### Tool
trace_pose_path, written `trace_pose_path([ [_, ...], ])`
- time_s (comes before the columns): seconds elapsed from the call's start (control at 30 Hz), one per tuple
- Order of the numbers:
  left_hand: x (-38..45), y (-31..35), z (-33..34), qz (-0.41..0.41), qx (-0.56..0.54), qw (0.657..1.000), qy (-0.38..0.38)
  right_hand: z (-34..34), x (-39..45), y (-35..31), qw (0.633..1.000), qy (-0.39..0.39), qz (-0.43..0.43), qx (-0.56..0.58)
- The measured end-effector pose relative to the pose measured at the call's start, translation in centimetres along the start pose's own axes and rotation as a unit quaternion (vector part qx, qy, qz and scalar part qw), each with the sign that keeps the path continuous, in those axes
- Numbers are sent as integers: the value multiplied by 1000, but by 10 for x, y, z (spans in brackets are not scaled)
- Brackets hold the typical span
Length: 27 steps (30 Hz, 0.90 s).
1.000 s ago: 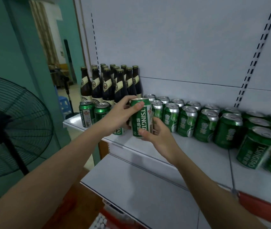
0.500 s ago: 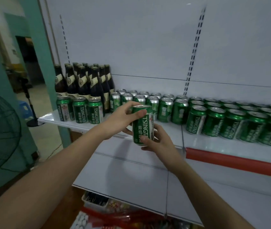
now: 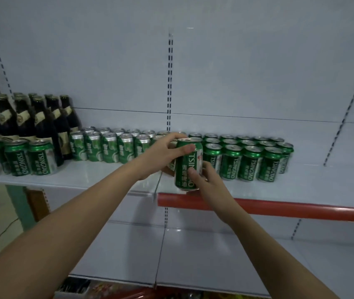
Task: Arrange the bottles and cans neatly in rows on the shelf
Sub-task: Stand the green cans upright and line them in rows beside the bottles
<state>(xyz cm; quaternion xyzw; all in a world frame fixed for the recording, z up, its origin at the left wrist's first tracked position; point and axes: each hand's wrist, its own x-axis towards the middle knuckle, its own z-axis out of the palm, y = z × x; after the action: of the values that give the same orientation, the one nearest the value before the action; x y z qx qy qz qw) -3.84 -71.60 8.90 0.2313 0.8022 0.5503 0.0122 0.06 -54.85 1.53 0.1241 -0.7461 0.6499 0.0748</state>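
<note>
Above shelf (image 3: 107, 180): both hands grip green can (image 3: 188, 162).

The held can (image 3: 188, 164) and both hands (image 3: 163, 154) cover the cans right behind them, so that stretch of the row is hidden; left of the held can, the dark bottles (image 3: 27, 119) run off the frame edge, labels too blurred to read

A small shop, at its drinks shelf.
White metal shelving (image 3: 301, 186) with slotted uprights (image 3: 170, 83) and a red price rail (image 3: 279, 209) carries many identical green cans (image 3: 247, 162) and dark bottles (image 3: 42, 126).
</note>
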Motion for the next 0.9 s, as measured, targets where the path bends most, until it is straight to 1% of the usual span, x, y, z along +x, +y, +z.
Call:
trace_pose_path([
  [0.17, 37, 33, 87, 40, 6, 999, -11, -94, -16, 6, 999, 36, -6, 3],
  [0.33, 66, 52, 156, 54, 21, 998, -24, -170, -30, 14, 999, 54, 2, 5],
  [0.43, 81, 60, 184, 49, 14, 998, -41, -202, -33, 20, 998, 64, -2, 21],
  [0.67, 128, 82, 239, 44, 37, 995, -86, -268, -23, 40, 993, 115, -4, -2],
  [0.9, 181, 90, 265, 69, 152, 981, -100, -315, -1, 61, 985, 151, -17, -86],
])
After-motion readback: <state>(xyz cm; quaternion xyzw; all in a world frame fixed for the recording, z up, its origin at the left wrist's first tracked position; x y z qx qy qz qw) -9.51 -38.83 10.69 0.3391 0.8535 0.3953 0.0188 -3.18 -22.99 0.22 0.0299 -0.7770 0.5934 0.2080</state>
